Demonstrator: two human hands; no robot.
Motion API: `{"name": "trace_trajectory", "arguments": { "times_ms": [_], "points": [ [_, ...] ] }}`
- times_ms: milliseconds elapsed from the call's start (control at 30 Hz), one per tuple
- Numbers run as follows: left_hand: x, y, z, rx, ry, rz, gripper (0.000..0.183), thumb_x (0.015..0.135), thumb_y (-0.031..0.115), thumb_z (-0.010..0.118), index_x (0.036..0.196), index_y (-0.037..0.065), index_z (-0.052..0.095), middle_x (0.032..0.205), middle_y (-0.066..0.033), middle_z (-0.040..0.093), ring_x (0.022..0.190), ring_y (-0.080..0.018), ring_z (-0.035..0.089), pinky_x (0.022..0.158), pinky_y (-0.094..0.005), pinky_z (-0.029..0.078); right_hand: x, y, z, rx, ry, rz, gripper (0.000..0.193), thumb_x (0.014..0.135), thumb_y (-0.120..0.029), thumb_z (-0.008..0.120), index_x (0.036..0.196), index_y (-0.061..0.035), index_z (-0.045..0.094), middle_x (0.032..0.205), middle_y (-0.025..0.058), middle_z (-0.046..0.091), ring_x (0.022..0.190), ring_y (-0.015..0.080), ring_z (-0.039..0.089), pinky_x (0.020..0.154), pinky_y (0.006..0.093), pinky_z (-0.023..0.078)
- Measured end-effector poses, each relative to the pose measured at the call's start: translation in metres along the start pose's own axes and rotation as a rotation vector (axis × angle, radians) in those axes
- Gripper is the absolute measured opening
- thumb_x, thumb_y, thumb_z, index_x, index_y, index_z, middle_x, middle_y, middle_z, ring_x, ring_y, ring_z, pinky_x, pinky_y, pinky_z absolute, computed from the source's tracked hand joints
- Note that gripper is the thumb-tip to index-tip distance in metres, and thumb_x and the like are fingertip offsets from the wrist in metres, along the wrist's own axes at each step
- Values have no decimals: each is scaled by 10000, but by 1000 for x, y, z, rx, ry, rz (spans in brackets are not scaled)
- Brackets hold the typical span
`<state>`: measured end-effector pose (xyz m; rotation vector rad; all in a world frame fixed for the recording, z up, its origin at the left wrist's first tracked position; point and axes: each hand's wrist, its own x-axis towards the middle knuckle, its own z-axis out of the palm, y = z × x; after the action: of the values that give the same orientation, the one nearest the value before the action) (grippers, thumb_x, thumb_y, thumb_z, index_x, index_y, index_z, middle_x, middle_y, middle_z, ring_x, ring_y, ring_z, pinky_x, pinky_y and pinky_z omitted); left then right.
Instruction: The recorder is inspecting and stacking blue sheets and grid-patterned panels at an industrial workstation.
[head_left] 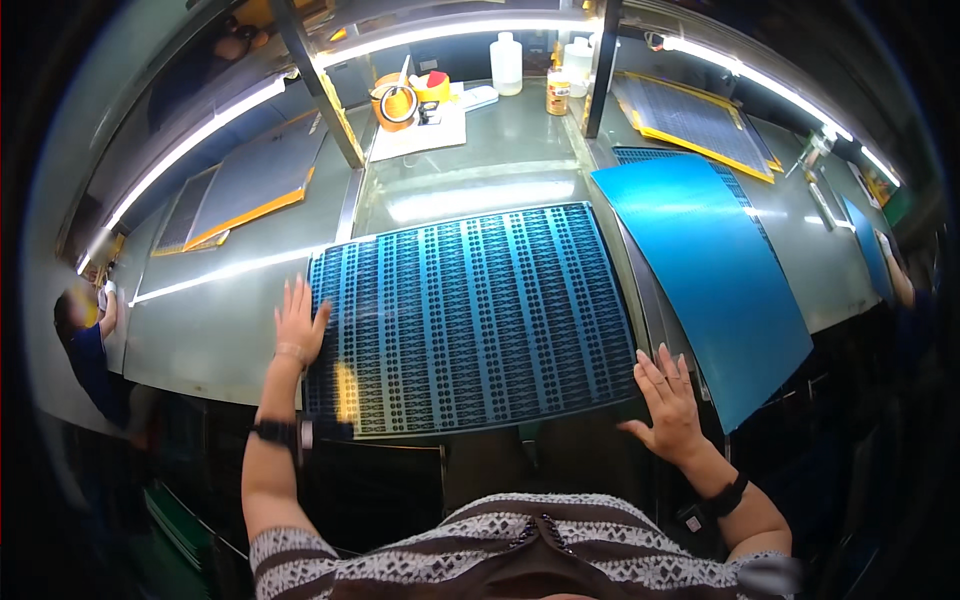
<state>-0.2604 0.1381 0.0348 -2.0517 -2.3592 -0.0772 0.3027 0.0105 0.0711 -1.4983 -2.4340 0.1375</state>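
A blue sheet printed with dark rows of repeating shapes [470,320] lies on the worktop in front of me, its near edge by my body. At its left edge is my left hand [298,325], fingers stretched out and pointing away from me. My right hand [668,405] is by the sheet's near right corner, fingers extended and palm flat; whether it touches the edge I cannot tell. Neither hand grips anything. To the right, a plain blue sheet [715,280] lies at an angle, overhanging the front edge of the bench, partly over another patterned sheet [740,190].
Behind the sheet stand an orange tape roll [394,104], a white bottle [507,65] and a small yellowish can [557,92]. Yellow-edged panels lie at left [255,180] and right [700,120]. Metal posts [320,85] rise from the bench. Co-workers [90,340] work at both sides.
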Motion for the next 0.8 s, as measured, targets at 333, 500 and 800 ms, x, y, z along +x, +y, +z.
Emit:
{"name": "trace_trajectory", "arguments": {
  "times_ms": [333,500,800],
  "points": [
    [-244,-15,-12,-26,457,230,468,812,235,632,1216,7,566,1286,-164,539,1290,-387,391,1052,-500,291,18,10,-6,92,303,-264,336,702,76,538,1005,-22,647,1144,126,627,1125,261,576,1035,463,374],
    [-187,-66,-88,-270,718,273,194,867,112,538,952,6,677,1058,-130,670,1165,-306,548,1018,-425,371,61,3,-89,109,536,-447,228,723,43,567,900,-52,675,950,74,691,931,225,661,983,435,425],
    [32,-35,-189,-977,366,-66,263,842,308,688,795,75,574,694,58,488,646,-43,442,556,-213,352,205,39,-143,932,249,165,367,867,-378,635,835,-13,642,698,2,586,644,81,530,574,227,424]
  ]
}}
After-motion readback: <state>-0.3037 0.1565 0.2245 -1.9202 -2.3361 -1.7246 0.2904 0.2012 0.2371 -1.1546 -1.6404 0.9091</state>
